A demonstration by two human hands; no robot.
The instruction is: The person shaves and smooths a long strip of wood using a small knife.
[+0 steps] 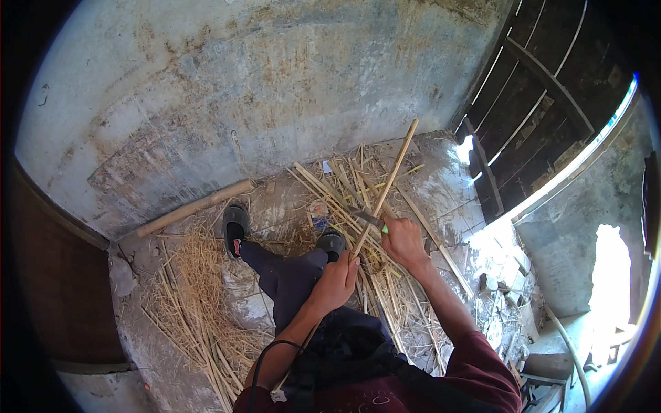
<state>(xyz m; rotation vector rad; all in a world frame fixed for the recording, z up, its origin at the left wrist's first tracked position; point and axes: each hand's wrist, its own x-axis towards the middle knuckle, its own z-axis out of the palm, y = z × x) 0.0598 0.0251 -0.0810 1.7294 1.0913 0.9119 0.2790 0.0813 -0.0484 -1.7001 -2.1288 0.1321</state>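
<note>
My left hand (pixel 335 282) is closed around a long bamboo strip (pixel 397 164), which slants up and away to the right. Below the hand, the strip's near end runs down beside my forearm. A knife with a green handle is gripped in my right hand (pixel 405 242); its dark blade (pixel 365 217) points left and lies across the strip, touching or nearly so. Beneath both hands, a loose pile of split bamboo strips (pixel 323 184) covers the floor.
Fine shavings (pixel 200 275) and more strips lie to the left. A thick bamboo pole (pixel 196 208) rests along the stained wall (pixel 275 89). My shoes (pixel 236 224) stand by the pile. A dark plank door (pixel 530 89) is at the far right, rubble (pixel 509 282) below it.
</note>
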